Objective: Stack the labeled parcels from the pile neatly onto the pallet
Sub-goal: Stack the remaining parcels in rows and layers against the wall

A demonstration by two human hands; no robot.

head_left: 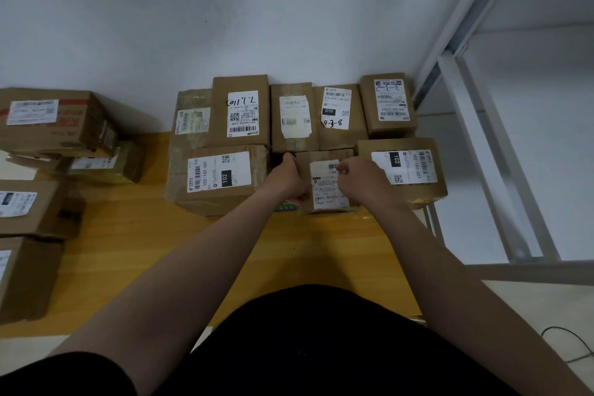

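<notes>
— On the yellow wooden pallet (135, 244), what's being held?
— Small brown cardboard parcel (324, 185), white label up, front row between two bigger boxes.
— Hands?
— Left hand (287, 178) and right hand (361, 180) curled closed on its sides

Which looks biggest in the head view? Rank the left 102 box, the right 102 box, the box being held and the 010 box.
1. left 102 box
2. right 102 box, close to it; the order is unsure
3. 010 box
4. held box, partly covered by both hands
</notes>
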